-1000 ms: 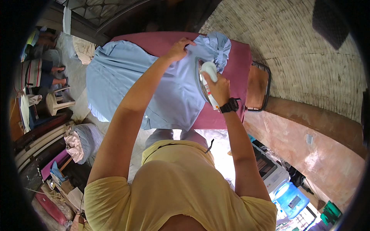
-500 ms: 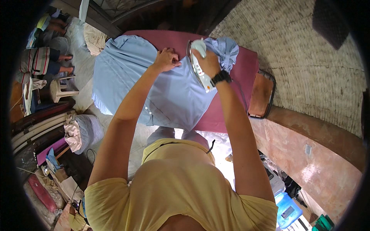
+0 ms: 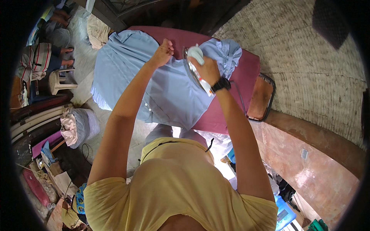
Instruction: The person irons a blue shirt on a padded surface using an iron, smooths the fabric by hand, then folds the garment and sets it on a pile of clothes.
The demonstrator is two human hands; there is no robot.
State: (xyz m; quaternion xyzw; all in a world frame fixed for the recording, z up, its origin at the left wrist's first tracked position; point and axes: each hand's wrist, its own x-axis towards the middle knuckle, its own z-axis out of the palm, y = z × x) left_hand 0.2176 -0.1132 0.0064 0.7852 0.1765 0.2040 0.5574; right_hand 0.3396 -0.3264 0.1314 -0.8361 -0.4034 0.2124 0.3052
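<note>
In the upper centre of the frame, a blue shirt [image 3: 169, 92] lies spread over a maroon ironing board [image 3: 246, 75], its gathered end toward the board's right side and its buttons near the lower edge. The right hand [image 3: 208, 70], wearing a black watch [image 3: 221, 84], has its grip closed around the handle of a white iron [image 3: 195, 71], which stands over the shirt's right part, just left of the gathers. The left hand [image 3: 163, 52], at upper centre, has loosely curled fingers by the shirt's upper edge; whether its grip has any cloth cannot be told.
</note>
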